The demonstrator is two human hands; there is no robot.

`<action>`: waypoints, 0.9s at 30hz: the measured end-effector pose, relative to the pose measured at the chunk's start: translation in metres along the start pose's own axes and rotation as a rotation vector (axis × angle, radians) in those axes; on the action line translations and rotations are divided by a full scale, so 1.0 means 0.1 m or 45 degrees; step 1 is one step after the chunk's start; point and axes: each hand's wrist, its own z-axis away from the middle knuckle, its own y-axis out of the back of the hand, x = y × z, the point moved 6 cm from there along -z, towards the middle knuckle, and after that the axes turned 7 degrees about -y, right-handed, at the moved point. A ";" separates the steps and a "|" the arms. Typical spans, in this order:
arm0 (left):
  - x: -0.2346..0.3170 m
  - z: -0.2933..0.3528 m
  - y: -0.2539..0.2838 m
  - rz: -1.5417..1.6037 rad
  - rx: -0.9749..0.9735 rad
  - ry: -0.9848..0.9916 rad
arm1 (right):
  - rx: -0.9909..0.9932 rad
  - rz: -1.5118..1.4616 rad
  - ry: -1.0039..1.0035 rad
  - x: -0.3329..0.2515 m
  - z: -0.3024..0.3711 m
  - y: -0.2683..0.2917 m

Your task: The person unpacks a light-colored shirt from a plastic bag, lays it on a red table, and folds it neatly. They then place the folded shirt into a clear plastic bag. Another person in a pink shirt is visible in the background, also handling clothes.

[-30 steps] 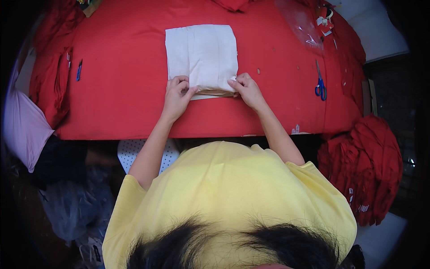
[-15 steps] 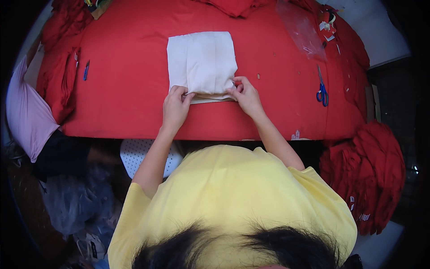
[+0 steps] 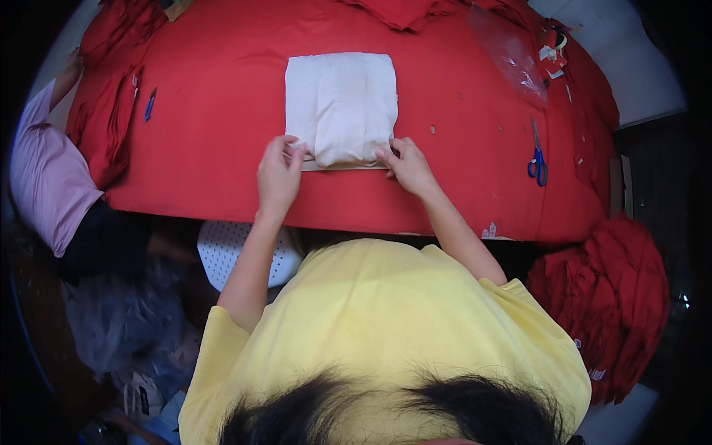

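A folded white cloth [image 3: 343, 104] lies flat on the red-covered table in front of me, its near edge showing stacked layers. At its near left corner, my left hand [image 3: 279, 176] is closed, with thumb and curled fingers pinching the edge. My right hand [image 3: 409, 167] grips the near right corner between thumb and fingers. The fingertips are partly hidden by the fabric folds.
Blue-handled scissors [image 3: 538, 167] lie to the right, and a small blue cutter [image 3: 150, 105] to the left. Clear plastic [image 3: 512, 63] and red garments [image 3: 107, 133] lie around the table's edges. Another person in a pink top [image 3: 55, 178] is at the left.
The near fold of the cloth lies flatter and straighter. My left hand has shifted slightly left along the edge, toward the corner. The whole view has shifted a little.
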 end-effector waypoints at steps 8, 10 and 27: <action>-0.03 -0.10 0.12 -0.225 -0.022 -0.068 | 0.045 0.427 0.096 -0.03 -0.07 0.02; 0.01 -0.08 0.16 0.059 0.057 -0.091 | 0.031 0.394 0.063 0.01 -0.09 0.01; 0.00 0.21 -0.15 -0.089 -0.118 -0.168 | 0.104 0.436 0.175 -0.13 0.17 -0.01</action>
